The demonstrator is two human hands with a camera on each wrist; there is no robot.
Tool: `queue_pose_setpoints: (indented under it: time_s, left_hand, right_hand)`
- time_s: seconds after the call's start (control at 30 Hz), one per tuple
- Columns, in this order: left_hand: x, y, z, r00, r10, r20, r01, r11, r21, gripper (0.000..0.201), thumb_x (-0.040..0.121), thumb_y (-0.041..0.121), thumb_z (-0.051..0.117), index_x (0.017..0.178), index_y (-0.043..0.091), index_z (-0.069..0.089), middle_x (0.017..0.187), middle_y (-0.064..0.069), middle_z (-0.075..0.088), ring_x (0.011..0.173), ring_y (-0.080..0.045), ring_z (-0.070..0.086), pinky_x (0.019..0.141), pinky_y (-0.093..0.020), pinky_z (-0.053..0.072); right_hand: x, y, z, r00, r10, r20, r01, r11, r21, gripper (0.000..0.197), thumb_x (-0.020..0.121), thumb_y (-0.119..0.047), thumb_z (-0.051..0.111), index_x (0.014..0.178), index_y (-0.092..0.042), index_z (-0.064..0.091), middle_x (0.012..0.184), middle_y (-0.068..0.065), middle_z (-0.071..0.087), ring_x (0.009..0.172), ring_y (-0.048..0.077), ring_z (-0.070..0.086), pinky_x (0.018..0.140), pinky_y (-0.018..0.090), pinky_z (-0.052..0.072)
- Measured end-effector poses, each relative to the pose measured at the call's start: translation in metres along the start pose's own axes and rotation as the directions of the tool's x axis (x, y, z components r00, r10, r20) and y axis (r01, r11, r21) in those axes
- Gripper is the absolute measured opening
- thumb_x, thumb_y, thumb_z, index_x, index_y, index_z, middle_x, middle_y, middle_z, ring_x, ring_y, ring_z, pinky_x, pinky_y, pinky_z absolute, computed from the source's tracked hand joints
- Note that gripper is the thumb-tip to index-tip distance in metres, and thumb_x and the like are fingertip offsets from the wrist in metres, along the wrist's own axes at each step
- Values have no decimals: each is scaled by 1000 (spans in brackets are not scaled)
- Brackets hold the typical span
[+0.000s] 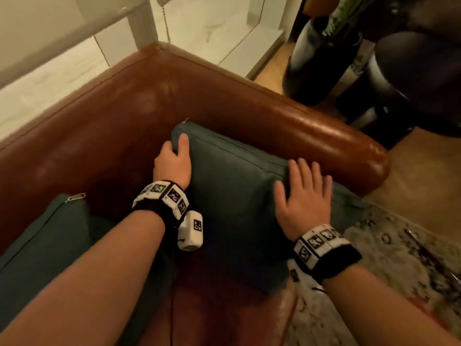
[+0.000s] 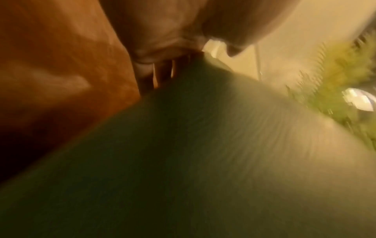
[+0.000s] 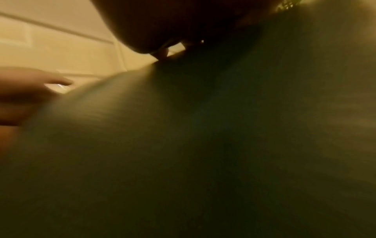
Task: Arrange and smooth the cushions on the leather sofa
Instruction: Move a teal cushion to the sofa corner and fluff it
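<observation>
A pale marble-patterned wall [image 1: 199,23] and a wood floor [image 1: 424,166] frame the corner where a brown leather sofa [image 1: 124,108] stands, its rounded armrest [image 1: 324,141] running away to the right. A mottled rug [image 1: 386,258] lies in front, and dark glossy vases [image 1: 316,63] stand beyond the armrest. On the seat, a dark green cushion [image 1: 232,196] leans against the armrest, its long zippered top edge running along it from the sofa's back corner towards the front. A second green cushion [image 1: 45,236] lies at the left, zipper pull uppermost. The left hand [image 1: 173,161] grasps the first cushion's upper back corner, fingers curled behind it. The right hand [image 1: 304,196] lies flat on its face, fingers spread and released.
</observation>
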State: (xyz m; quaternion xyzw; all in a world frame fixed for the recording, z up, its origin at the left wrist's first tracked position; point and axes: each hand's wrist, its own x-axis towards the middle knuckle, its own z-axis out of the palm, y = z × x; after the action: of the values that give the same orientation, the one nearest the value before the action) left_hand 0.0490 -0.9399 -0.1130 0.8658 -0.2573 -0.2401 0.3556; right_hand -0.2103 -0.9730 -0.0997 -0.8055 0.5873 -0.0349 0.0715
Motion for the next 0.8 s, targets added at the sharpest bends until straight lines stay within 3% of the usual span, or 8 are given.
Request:
queue_pose_setpoints:
  time_s: [0.13,0.27,0.33,0.4,0.47,0.53,0.6,0.8]
  left_hand:
    - [25,6,-3,998,39,-42,-26,963,268,51,102,39,34,111,-2,62,122,-29,59,114,-47,53,95,-48,43]
    - [27,7,-11,998,27,-64,-9,961,277,48,99,38,38,102,-3,64,116,-30,61,109,-47,56,93,-49,45]
    - [19,12,-10,991,42,-128,-10,972,237,43,99,37,41,119,3,59,130,-23,57,120,-42,53,101,-47,43]
    - [-3,20,-6,953,230,-196,-186,958,220,49,98,34,43,143,15,40,154,-11,35,140,-32,36,114,-41,29]
    - [-27,30,6,779,627,-26,-582,737,343,53,99,37,38,150,27,28,162,0,21,150,-24,17,121,-41,13]
    - [-41,34,24,579,722,379,-801,418,428,50,102,41,26,152,37,24,162,7,21,151,-21,14,122,-49,6]
    - [-42,27,37,567,590,575,-809,266,525,50,103,43,19,152,43,15,163,10,17,151,-21,11,120,-54,4]
    - [-38,28,47,629,530,569,-749,217,625,51,103,47,12,153,44,4,164,8,9,152,-27,4,118,-62,0]
  right_hand:
    - [-3,-50,28,914,-404,37,405,914,-25,61,100,-56,24,156,-35,11,164,-6,10,152,20,2,121,48,-2]
    - [-17,52,28,980,-190,-56,184,978,-99,63,100,-57,19,156,-30,14,164,-5,14,151,18,6,122,40,3]
    - [-26,80,17,986,-146,-85,139,986,-87,64,100,-55,18,156,-25,16,164,0,15,151,20,7,122,42,4]
    - [-23,65,7,958,-244,-150,231,968,-101,62,102,-49,23,156,-19,19,164,3,16,151,23,7,122,46,6]
    - [-18,34,10,889,-418,-185,397,907,-139,61,102,-46,27,155,-16,22,163,5,18,151,25,8,121,50,8]
    - [-23,15,30,816,-559,-146,526,823,-213,62,102,-46,30,155,-14,22,162,7,19,151,25,10,121,51,9]
    - [-43,15,65,762,-645,-61,612,747,-260,64,102,-44,31,156,-13,19,163,8,17,151,26,10,121,50,6]
    - [-117,92,155,447,-788,423,880,303,-365,78,94,-52,47,156,-21,12,163,4,4,148,30,-19,116,49,-21]
